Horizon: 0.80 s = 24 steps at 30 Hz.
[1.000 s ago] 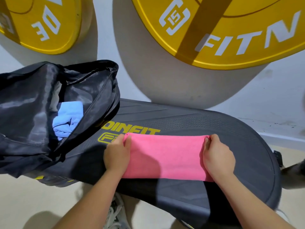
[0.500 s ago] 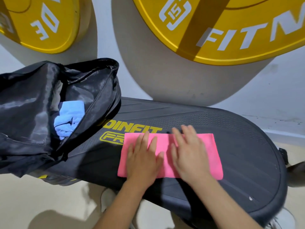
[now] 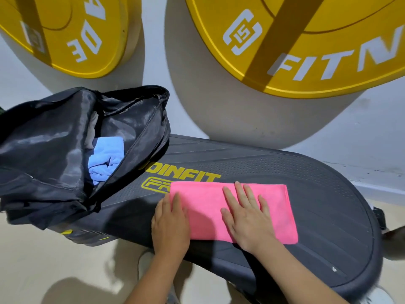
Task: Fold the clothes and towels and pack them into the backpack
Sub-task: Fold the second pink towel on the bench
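Note:
A pink towel (image 3: 208, 205), folded into a flat rectangle, lies on the dark grey step platform (image 3: 317, 205). My left hand (image 3: 169, 224) rests at its left edge with straight fingers partly on the cloth. My right hand (image 3: 247, 218) presses flat on the towel's middle, fingers spread. The black backpack (image 3: 50, 154) sits unzipped at the platform's left end. A light blue cloth (image 3: 105, 161) shows inside its opening.
Two big yellow weight plates (image 3: 306, 47) (image 3: 65, 36) lean on the white wall behind the platform. Beige floor runs below, with my white shoe (image 3: 144, 266) under the platform's near edge. Bare platform surface lies right of the towel.
Both hands let go of the towel's far corners and laid flat on it. Since then my left hand has slid left to the towel's edge while the right stays on the middle.

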Motion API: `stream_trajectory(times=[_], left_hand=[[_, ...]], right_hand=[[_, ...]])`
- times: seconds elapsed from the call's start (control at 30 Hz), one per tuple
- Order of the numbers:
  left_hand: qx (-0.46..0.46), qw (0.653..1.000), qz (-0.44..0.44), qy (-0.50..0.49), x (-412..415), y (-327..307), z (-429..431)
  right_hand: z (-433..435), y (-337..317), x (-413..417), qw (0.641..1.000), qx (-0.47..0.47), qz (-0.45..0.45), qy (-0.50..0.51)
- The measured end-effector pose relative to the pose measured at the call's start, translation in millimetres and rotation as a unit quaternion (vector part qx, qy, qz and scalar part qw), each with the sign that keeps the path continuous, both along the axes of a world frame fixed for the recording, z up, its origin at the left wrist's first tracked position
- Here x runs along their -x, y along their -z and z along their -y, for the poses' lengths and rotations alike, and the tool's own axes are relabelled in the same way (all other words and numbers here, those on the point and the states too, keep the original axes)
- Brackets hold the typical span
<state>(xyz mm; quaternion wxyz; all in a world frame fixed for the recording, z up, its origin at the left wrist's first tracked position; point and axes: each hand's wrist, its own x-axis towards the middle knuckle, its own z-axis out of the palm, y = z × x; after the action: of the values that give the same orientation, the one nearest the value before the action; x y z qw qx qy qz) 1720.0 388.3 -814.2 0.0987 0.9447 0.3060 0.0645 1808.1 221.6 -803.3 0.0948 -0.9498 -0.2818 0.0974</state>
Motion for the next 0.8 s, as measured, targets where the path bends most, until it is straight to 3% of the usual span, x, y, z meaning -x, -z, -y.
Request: stream_trajectory(times=[0.13,0.3,0.43,0.6,0.67,0.8], left_hand=[[0.12,0.991,0.033,-0.051,-12,-22,4],[0.211,0.974,0.025,-0.08,-22,-38,0],[0.195,0.978,0.056,-0.056,-3,-36,-11],[0.233,0.965,0.087,-0.077,22,-37,-31],[0.276,0.95,0.097,-0.106,31,-39,-39],[0.409,0.88,0.18,-0.163,43,-44,-51]], right_hand=[[14,-7,6,0.996,-0.01,0.018,0.084],[16,-2,14,0.994,0.03,-0.009,0.105],[13,-8,12,0.998,0.03,-0.012,0.06],[-50,-16,25,0.998,-0.064,0.011,-0.023],[-80,-13,38,0.995,-0.09,-0.001,-0.037],[-99,6,54,0.998,-0.059,0.002,-0.031]])
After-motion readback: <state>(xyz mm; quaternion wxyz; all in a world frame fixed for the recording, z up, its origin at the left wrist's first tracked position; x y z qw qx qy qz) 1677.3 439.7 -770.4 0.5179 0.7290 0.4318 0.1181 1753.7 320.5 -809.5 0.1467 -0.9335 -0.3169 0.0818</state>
